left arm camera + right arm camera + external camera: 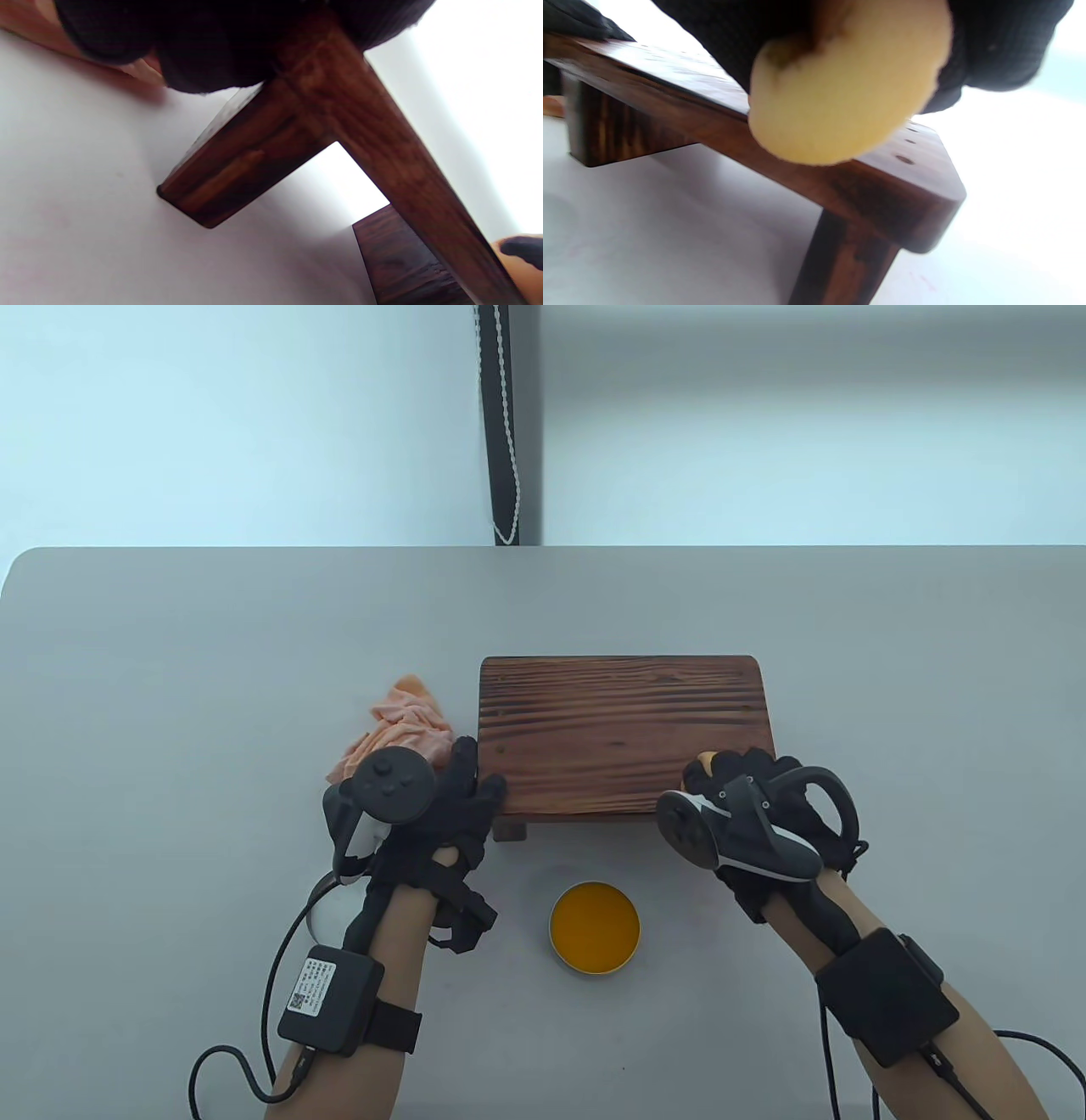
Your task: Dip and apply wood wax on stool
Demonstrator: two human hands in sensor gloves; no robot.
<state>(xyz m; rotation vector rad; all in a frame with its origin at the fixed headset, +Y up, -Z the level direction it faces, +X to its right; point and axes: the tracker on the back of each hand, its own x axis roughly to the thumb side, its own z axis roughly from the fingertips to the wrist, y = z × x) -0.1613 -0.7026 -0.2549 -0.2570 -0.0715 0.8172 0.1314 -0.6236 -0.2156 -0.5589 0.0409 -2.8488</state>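
The dark wooden stool [624, 729] stands mid-table on short legs [237, 169]. My left hand [471, 789] grips its front-left corner, thumb on the top and fingers down the left side. My right hand [730, 772] pinches a round yellow sponge pad [840, 106] over the seat's front-right part; the pad [704, 768] peeks out past the fingertips. In the right wrist view the pad is tilted just above the stool top [670, 84], and contact is unclear. An open tin of orange wood wax [594, 929] sits on the table in front of the stool, between my forearms.
A crumpled pink cloth [399, 725] lies against the stool's left side, just beyond my left hand. A round pale object [327, 903], partly hidden, lies under my left wrist. Glove cables trail off the table's near edge. A dark post with a bead cord [507, 424] stands behind.
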